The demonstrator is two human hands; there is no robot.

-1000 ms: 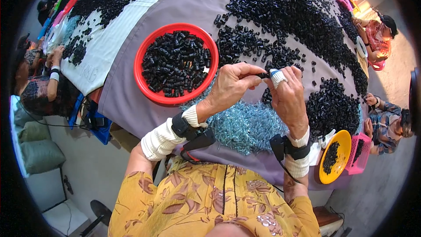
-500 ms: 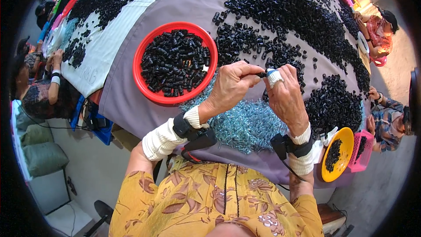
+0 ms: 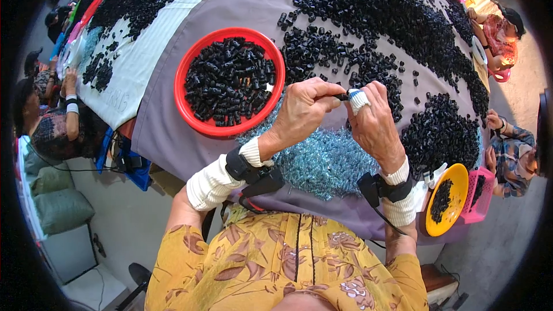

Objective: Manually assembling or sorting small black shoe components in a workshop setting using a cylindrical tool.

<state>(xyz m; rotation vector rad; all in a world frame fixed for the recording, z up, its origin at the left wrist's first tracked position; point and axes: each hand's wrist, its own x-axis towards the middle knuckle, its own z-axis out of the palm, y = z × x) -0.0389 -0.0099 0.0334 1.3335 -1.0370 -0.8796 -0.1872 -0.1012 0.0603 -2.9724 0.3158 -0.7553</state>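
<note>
Between my two hands is a small black cylindrical plastic part, mostly covered by the fingers. Thumb and forefinger of my left hand pinch its left end. My right hand, with a white and blue cloth cover on one finger, closes on its other end. Below the hands spreads a heap of shiny light-blue metallic pieces, likely small springs. A red round tray full of black cylindrical parts stands left of my left hand.
Loose black parts cover much of the grey cloth. At right are a yellow bowl with small black pieces and a pink basket. Other people sit at the table's left and right sides.
My hands hold nearly the same pose around the black part. The view has shifted slightly, and a person's hands at the far left have moved a little.
</note>
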